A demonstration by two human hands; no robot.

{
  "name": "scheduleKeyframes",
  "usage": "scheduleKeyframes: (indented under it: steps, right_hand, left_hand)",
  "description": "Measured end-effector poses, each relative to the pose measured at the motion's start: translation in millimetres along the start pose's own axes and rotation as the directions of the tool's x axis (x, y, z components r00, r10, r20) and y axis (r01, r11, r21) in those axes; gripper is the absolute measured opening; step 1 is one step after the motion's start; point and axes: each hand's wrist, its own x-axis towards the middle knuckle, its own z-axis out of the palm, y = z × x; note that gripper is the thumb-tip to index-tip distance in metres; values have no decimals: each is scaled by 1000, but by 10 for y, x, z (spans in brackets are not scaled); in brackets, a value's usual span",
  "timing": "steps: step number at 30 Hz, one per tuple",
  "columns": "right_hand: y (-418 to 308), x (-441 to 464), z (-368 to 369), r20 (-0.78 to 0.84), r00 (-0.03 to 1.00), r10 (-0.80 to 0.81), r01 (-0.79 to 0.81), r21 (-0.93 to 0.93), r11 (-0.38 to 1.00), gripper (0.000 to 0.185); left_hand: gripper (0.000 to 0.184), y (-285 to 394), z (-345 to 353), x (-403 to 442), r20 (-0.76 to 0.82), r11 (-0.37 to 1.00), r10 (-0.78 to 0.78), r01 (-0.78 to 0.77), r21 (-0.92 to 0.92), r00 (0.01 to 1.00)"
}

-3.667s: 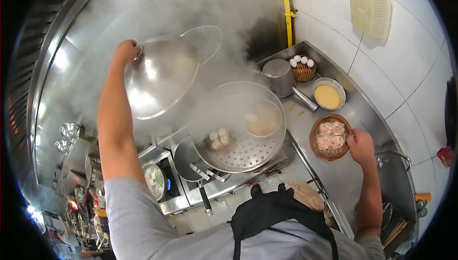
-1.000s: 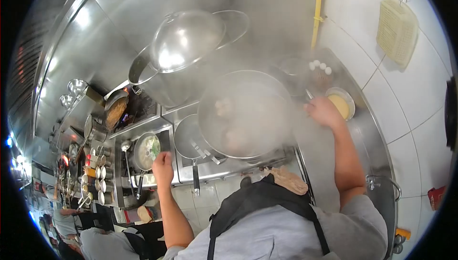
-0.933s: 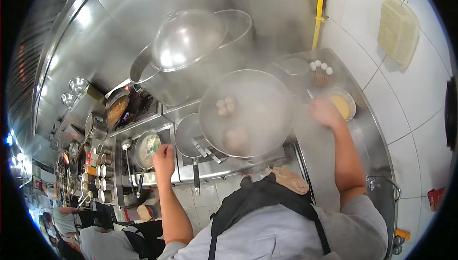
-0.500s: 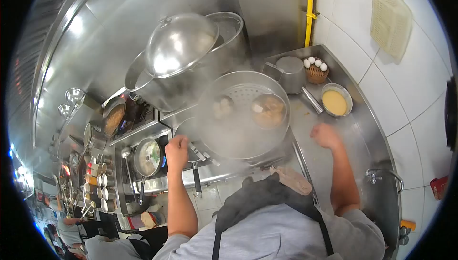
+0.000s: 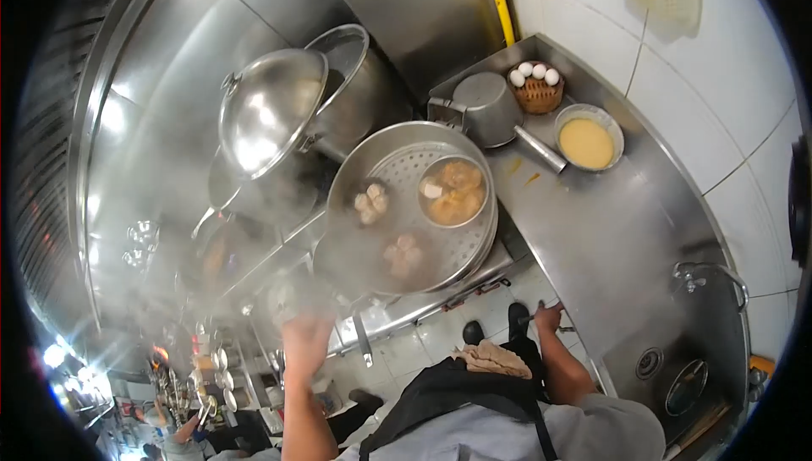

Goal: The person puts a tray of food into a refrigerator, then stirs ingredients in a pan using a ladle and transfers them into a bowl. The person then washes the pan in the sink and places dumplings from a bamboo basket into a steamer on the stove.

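My left hand [image 5: 306,336] is low at the stove front, blurred by steam, its fingers unclear. My right hand [image 5: 550,317] is closed beside the counter's front edge, on a thin dark thing I cannot make out. Between and beyond them stands a wide steamer [image 5: 423,280] with a perforated tray. Inside are a metal bowl [image 5: 453,192] of orange dumplings, a cluster of pale dumplings [image 5: 370,205] and a pinkish cluster [image 5: 403,256] veiled in steam. A domed metal lid [image 5: 272,112] leans on a tall pot [image 5: 359,93].
On the steel counter [image 5: 609,249] are an upturned-looking saucepan [image 5: 488,108], eggs [image 5: 533,72] on a basket [image 5: 539,97] and a bowl of yellow liquid [image 5: 586,142]. A tap [image 5: 710,273] and sink [image 5: 649,363] lie right. Steam covers the left burners; people stand lower left.
The lid has left my left hand for the tall pot. The bamboo basket of dumplings has left my right hand; a pinkish cluster shows in the steamer. My right hand has dropped toward my body.
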Motion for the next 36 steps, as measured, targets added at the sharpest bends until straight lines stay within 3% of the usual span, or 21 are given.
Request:
scheduleKeyframes:
  steps: [1,2,4,7,8,10,13,16,18,20,22,24,25,27,30,31,33,34,36]
  right_hand:
    - [-225,-131,-211,-66,998,18,-18,-1,1000,62]
    - [-386,-229,-383,-50,997,60,-60,2,998,59]
    - [-507,-450,-616,66,998,-5,4,16,1000,51]
    - [-405,-633,-517,-291,948,-126,142,32,989,47]
    - [-437,-547,-575,-313,950,13,0,39,999,40]
    - [-442,-335,-731,-124,984,-125,126,1,992,37]
    - [-328,50,-343,-270,945,-184,170,-76,983,40]
    - [-245,24,-254,-346,857,-381,347,-158,924,35]
    - [-312,-508,-456,-266,810,-523,511,-118,852,38]
    - [-571,-1747,-954,-180,687,-704,694,-125,709,38]
    - [-728,-2473,-1360,-95,658,-747,749,-8,662,41]
    - [-1034,-3163,-1945,25,678,-735,735,-61,676,43]
    - [-1182,-3449,-2254,85,687,-721,726,-85,682,44]
    - [-1389,-3878,-2842,170,564,-808,809,82,582,49]
    - [-1422,-3941,-3454,13,393,-919,784,518,343,60]
    - [-1545,-3912,-3466,-7,311,-950,808,529,260,64]
    - [-1830,-3752,-3334,-36,135,-990,824,558,92,75]
    - [-1824,-3488,-3023,58,190,-980,862,467,195,75]
    - [-1988,-3198,-2631,90,212,-973,829,511,228,69]
  left_hand:
    - [25,45,-33,-62,37,998,45,-46,44,998]
    - [24,92,-47,-134,44,998,64,-65,18,997]
    - [22,194,-70,-210,62,991,129,-126,-42,990]
    - [18,121,-19,-364,132,984,149,-134,-114,980]
    - [18,16,12,-455,154,980,156,-133,-150,976]
    - [20,-269,214,-583,195,966,254,-238,-105,947]
    - [21,-599,471,-858,255,951,304,-279,-131,918]
    - [23,-771,712,-1061,331,922,376,-314,-226,865]
    - [29,-733,859,-1146,464,921,379,-280,-270,800]
    - [56,-618,1224,-1221,317,819,553,-432,-377,771]
    - [86,-419,1516,-1169,374,751,649,-476,-457,663]
    - [96,-105,1547,-1161,221,615,782,-659,-433,583]
    - [94,54,1517,-1159,109,519,838,-722,-458,534]
    - [90,354,1387,-1135,-127,315,901,-828,-464,414]
    - [75,665,913,-1031,-367,96,855,-806,-585,367]
    - [64,737,844,-978,-455,59,816,-835,-547,356]
    - [61,877,539,-878,-578,-13,735,-844,-536,355]
    - [60,934,360,-830,-633,-43,689,-852,-522,353]
    - [59,998,-26,-763,-643,83,684,-912,-402,346]
